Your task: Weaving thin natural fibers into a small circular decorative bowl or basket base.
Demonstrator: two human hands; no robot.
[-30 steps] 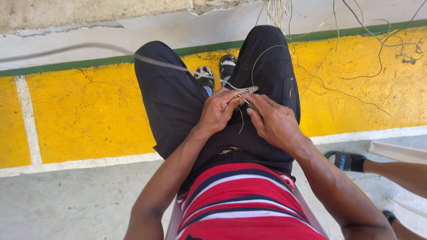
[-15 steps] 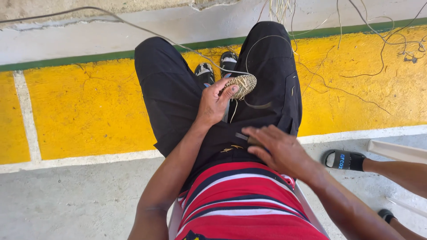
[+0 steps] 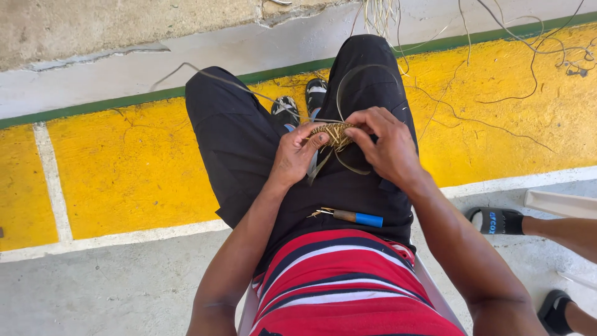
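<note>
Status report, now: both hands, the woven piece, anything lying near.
Left hand and right hand both grip the small woven piece over the lap. Loose strands trail from it. Blue-handled tool rests on the lap, untouched.

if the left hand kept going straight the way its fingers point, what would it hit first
The left hand points up and to the right, and its fingertips already touch the small woven straw piece. Just past that are the right hand fingers gripping the same piece, though depth is hard to judge.

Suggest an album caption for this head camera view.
Seated person's left hand and right hand grip a small woven straw piece; blue-handled tool rests on lap.
</note>
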